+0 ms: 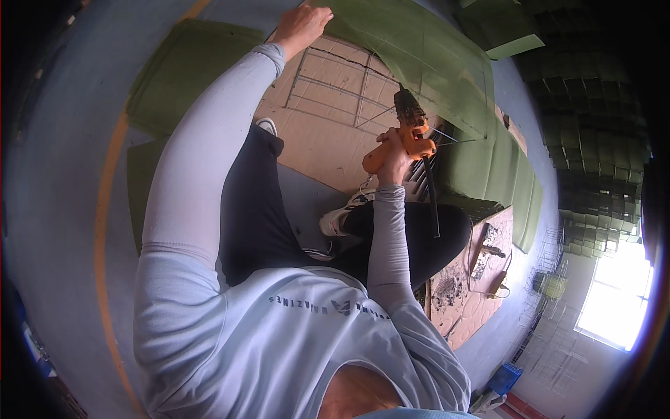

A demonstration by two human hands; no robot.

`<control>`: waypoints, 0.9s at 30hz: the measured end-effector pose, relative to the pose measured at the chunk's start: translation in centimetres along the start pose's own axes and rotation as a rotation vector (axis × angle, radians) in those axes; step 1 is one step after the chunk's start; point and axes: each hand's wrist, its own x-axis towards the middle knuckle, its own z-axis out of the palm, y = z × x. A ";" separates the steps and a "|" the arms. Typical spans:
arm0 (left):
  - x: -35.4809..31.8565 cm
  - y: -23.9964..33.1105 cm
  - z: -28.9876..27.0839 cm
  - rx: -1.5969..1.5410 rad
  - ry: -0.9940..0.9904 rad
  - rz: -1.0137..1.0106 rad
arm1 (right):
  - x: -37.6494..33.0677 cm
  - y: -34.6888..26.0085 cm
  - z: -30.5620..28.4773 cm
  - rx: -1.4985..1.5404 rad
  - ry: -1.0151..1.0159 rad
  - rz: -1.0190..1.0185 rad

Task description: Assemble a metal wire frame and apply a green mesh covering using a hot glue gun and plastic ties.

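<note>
An orange hot glue gun [377,159] is gripped in my right hand [395,155], its dirty dark nozzle pointing up and away from me. A long black glue stick [432,199] juts from its back end. My left hand [302,29] reaches far forward, its fingers closed at the edge of a green sheet [447,66]; the fingertips are small in view. The sheet lies partly over a thin metal wire frame [359,98]. Under the frame is a brown cardboard sheet [314,143]. Several more dark sticks lie beside my right hand.
Folded green sheets [195,70] lie on the grey floor at the left, near a yellow line [106,202]. By my right knee is a stained cardboard piece [460,307] with a power strip [488,250] and cables. Green pieces are stacked along the far right.
</note>
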 end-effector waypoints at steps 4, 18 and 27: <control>0.0 0.3 -0.3 -0.010 -0.032 -0.022 | -0.1 0.0 0.1 -0.005 0.012 0.028; -0.1 0.1 -0.2 -0.018 -0.025 0.001 | -0.5 0.5 1.1 -0.008 -0.029 0.047; -0.4 0.0 0.1 -0.017 -0.007 0.012 | -0.4 0.7 1.2 -0.034 -0.041 0.073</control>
